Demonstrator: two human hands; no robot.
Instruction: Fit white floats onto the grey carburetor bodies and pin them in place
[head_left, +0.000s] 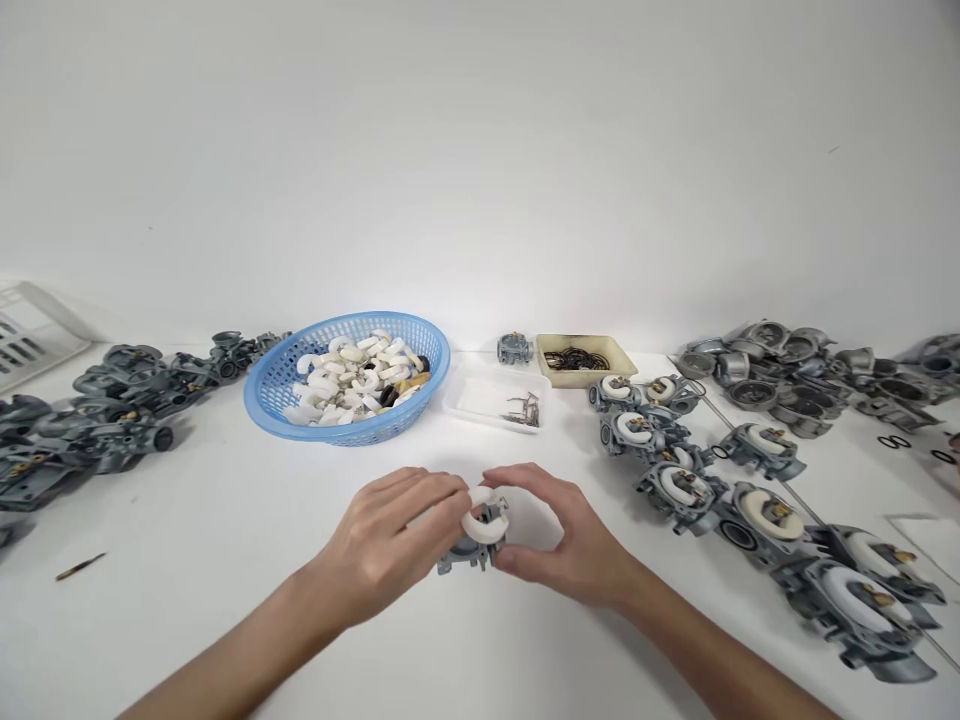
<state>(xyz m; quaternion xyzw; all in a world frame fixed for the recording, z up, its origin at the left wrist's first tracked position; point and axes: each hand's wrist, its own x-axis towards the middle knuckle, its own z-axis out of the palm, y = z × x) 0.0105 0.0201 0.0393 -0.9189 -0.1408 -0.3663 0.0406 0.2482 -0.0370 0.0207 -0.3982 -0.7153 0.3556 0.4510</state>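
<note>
White table [187, 570] against a pale wall [480, 160]; near centre, grey carburetor body [463, 553] gripped by right hand [574, 535], apparently for steadiness; over it, white float [486, 531] pinched by left hand [390, 545]; blue basket [345, 434] of loose floats [341, 380] beyond, presumably for reach.

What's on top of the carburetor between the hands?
A white C-shaped float lies over the carburetor, the left hand at its left edge. Grey metal shows through its open middle; whatever lies directly under the float or behind that hand is covered.
</note>
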